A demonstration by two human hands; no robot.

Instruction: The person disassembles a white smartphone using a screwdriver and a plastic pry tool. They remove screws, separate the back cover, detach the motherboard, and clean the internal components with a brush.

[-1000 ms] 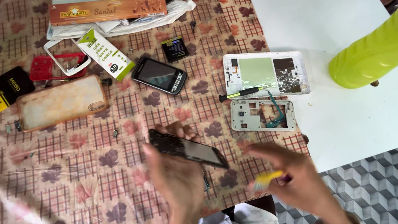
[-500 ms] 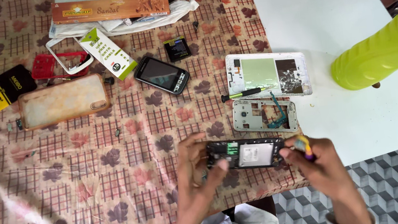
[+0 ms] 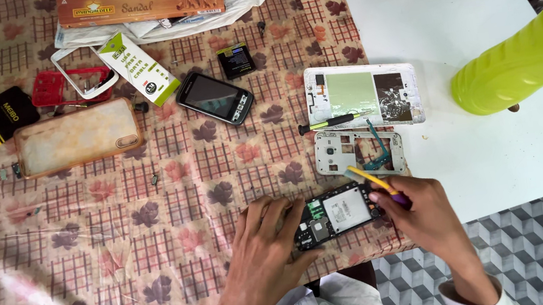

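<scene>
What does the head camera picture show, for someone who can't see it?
A person's left hand steadies an opened phone on a patterned tablecloth, while the right hand holds a yellow tool. Other phones and parts lie around.

Bare forearms — white sleeve cuff point(image 3: 473, 303)
</scene>
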